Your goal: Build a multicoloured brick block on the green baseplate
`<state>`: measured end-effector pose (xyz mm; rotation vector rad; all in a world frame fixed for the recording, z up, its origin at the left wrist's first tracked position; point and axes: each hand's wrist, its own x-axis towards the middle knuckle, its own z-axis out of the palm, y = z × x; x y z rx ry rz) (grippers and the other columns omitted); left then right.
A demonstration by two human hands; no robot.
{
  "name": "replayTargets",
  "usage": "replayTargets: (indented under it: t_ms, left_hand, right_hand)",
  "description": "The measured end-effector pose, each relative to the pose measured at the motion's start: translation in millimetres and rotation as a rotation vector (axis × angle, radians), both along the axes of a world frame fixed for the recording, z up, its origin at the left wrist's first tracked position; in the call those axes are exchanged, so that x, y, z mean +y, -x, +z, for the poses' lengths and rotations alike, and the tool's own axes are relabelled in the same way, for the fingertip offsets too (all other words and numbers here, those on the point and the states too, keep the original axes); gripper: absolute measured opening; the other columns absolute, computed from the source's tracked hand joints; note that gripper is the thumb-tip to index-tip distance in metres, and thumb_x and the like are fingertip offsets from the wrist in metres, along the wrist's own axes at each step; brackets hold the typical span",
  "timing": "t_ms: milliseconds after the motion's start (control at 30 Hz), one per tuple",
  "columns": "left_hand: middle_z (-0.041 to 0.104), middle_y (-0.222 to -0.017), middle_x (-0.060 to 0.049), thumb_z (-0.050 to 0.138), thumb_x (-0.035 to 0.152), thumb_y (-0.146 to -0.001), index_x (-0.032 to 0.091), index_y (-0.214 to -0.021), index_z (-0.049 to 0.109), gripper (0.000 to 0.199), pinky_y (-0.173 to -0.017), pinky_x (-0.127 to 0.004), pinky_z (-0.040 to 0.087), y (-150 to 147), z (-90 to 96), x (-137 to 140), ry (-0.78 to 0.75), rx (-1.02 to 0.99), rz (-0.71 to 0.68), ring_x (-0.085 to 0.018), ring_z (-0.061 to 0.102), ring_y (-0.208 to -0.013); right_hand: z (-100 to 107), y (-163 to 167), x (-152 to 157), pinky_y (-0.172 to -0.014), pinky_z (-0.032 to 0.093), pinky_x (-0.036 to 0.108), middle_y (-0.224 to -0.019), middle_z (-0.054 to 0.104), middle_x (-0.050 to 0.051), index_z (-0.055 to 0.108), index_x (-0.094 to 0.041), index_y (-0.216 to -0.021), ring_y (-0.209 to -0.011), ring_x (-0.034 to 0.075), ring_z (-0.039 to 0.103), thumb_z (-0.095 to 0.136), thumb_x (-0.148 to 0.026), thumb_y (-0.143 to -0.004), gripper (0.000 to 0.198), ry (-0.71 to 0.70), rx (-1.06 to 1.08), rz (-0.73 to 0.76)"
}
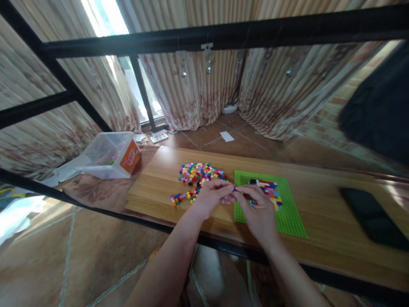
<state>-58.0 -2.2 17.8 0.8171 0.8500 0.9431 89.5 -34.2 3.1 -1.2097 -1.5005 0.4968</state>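
Note:
My left hand and my right hand meet at the fingertips over the left part of a green baseplate. Between them they pinch a small purple toy brick, partly hidden by the fingers. Rows of coloured bricks are set on the baseplate, and my right hand covers some of them. Left of the baseplate lies a loose pile of small multicoloured bricks, its near side partly behind my left hand. A short string of bricks trails off at the pile's left.
A wooden tabletop carries all this. A black phone-like slab lies at its right. Beyond the left end stands a clear plastic bin with an orange label. A black metal bar crosses ahead, with curtains behind.

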Motion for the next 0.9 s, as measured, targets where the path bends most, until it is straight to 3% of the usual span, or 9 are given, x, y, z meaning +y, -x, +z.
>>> replayTargets:
  t_ms: [233, 367, 467, 600, 700, 900]
  left_hand:
    - [0.068, -0.065, -0.001, 0.089, 0.043, -0.057, 0.013, -0.078, 0.070, 0.041, -0.061, -0.023, 0.047, -33.1, -3.6, -2.9, -0.015, 0.077, -0.040, -0.009, 0.059, -0.057]
    - [0.069, -0.066, -0.002, 0.081, 0.044, -0.069, 0.014, -0.075, 0.069, 0.033, -0.061, -0.023, 0.047, -50.2, -3.4, -5.2, -0.070, 0.153, -0.095, -0.009, 0.060, -0.058]
    - [0.069, -0.067, -0.002, 0.071, 0.037, -0.079, 0.014, -0.072, 0.067, 0.024, -0.058, -0.021, 0.045, -58.6, -8.1, -2.3, -0.143, 0.252, -0.029, -0.009, 0.058, -0.056]
    - [0.066, -0.064, 0.000, 0.063, 0.026, -0.080, 0.015, -0.072, 0.067, 0.014, -0.057, -0.021, 0.043, -65.8, -20.8, 4.7, -0.232, 0.378, 0.062, -0.010, 0.056, -0.057]
    - [0.066, -0.067, 0.000, 0.062, 0.023, -0.079, 0.015, -0.078, 0.068, 0.010, -0.057, -0.021, 0.043, -70.2, -29.3, 8.1, -0.280, 0.415, 0.088, -0.011, 0.058, -0.060]
    - [0.065, -0.067, 0.001, 0.062, 0.022, -0.079, 0.016, -0.081, 0.069, 0.010, -0.058, -0.021, 0.043, -74.2, -33.6, 10.3, -0.362, 0.479, 0.106, -0.011, 0.056, -0.060]
  right_hand:
    - [10.3, -35.2, -16.5, -0.075, 0.051, 0.032, -0.091, 0.072, 0.004, 0.075, -0.024, -0.091, -0.081, 0.018, 0.065, 0.060, -0.035, -0.092, 0.018, 0.123, -0.115, 0.030]
    - [11.0, -62.1, -20.4, -0.073, 0.050, 0.032, -0.092, 0.073, 0.004, 0.076, -0.024, -0.090, -0.080, 0.017, 0.064, 0.062, -0.038, -0.090, 0.020, 0.193, -0.112, 0.035]
    - [4.7, -87.4, -19.0, -0.076, 0.051, 0.034, -0.092, 0.075, 0.005, 0.077, -0.023, -0.089, -0.082, 0.019, 0.067, 0.066, -0.042, -0.085, 0.022, 0.251, -0.031, -0.067]
    - [-5.7, -115.5, -15.9, -0.075, 0.053, 0.036, -0.084, 0.077, 0.006, 0.078, -0.021, -0.083, -0.078, 0.022, 0.069, 0.074, -0.046, -0.074, 0.027, 0.375, 0.107, -0.201]
    - [-11.6, -125.2, -14.8, -0.077, 0.055, 0.038, -0.082, 0.078, 0.006, 0.078, -0.020, -0.081, -0.077, 0.023, 0.070, 0.076, -0.046, -0.068, 0.029, 0.428, 0.161, -0.205]
    - [-16.5, -125.8, -14.6, -0.082, 0.055, 0.040, -0.088, 0.079, 0.007, 0.079, -0.021, -0.084, -0.082, 0.024, 0.072, 0.075, -0.044, -0.072, 0.027, 0.463, 0.113, -0.159]
